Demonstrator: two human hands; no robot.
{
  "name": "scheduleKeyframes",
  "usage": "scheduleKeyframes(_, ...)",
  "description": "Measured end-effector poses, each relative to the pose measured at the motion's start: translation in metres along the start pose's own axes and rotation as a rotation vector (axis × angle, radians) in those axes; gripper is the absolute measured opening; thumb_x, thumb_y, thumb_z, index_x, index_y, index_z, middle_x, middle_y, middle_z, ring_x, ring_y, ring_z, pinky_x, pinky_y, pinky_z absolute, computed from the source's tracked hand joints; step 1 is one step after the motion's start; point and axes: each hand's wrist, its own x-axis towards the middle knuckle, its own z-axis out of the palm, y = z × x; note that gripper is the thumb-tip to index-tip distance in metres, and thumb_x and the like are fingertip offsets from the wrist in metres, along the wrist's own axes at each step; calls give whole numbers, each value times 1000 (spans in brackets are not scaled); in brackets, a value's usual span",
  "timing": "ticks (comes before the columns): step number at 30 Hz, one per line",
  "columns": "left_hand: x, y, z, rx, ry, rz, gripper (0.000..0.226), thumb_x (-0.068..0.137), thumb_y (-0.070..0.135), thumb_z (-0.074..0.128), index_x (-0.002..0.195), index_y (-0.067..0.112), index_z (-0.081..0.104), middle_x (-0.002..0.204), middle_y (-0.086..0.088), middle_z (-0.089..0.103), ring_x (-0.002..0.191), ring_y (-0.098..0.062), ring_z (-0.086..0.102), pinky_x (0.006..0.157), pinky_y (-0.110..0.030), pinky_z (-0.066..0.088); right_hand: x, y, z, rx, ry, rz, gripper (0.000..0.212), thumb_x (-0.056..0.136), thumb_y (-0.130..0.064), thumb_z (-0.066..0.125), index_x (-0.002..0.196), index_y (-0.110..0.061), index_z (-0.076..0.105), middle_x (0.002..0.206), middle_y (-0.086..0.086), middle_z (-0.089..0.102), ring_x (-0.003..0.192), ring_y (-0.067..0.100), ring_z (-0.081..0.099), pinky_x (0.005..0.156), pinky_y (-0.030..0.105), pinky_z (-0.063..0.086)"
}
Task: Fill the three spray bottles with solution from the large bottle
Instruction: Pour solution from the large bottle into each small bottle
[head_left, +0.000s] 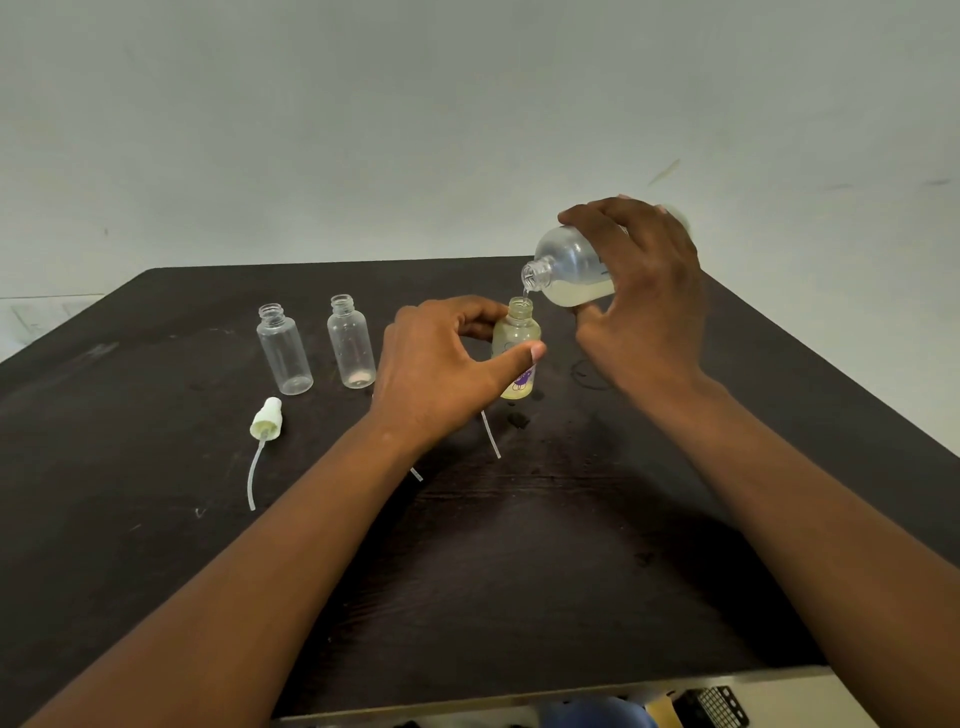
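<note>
Right hand (644, 301) fingers wrap big bottle (571, 265), tipped; left hand (441, 364) pinches small bottle (517, 353), nearly full & may spill over.

Light: even, soft, moderately bright; source not visible.
Shadows: faint, diffuse beneath the forearms on the dark table (597, 545); no hard edges.
Glare: dull sheen on the tabletop's far left; small highlights on the large bottle (571, 265).
Focus: centre fairly sharp; right hand (644, 301) slightly soft, bottle base behind it blurred.
Distortion: wide-angle; table edges splay outward, forearms stretch toward the lower corners.
Wall (363, 130): flat pale grey-green, slightly mottled.
</note>
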Motion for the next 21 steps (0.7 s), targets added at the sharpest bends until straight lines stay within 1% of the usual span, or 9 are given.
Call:
scheduleKeyframes(3,0,0,1,-3,0,1,37,80,49,87,110,27,80,92,17,77,60,18,58,66,-20,46,0,0,1,0,3,-6,75,65,1,75,135,-24,66,136,2,63,128,30,58,113,48,45)
scheduleKeyframes(7,0,0,0,5,0,7,38,80,49,87,110,27,80,94,16,78,57,18,57,66,-20,45,0,0,1,1,18,-8,74,64,1,74,133,-23,67,134,3,64,127,30,59,113,49,45)
scheduleKeyframes(14,0,0,0,8,1,0,37,80,49,87,110,27,80,89,21,73,63,18,60,68,-20,47,1,0,0,5,-1,-5,75,64,1,73,135,-23,66,136,4,63,129,31,58,116,48,41)
scheduleKeyframes(21,0,0,-1,15,-1,2,40,80,51,86,112,28,80,95,16,78,67,16,62,69,-20,49,1,-1,0,3,7,-17,75,63,2,71,134,-22,66,135,4,64,128,32,59,116,48,42)
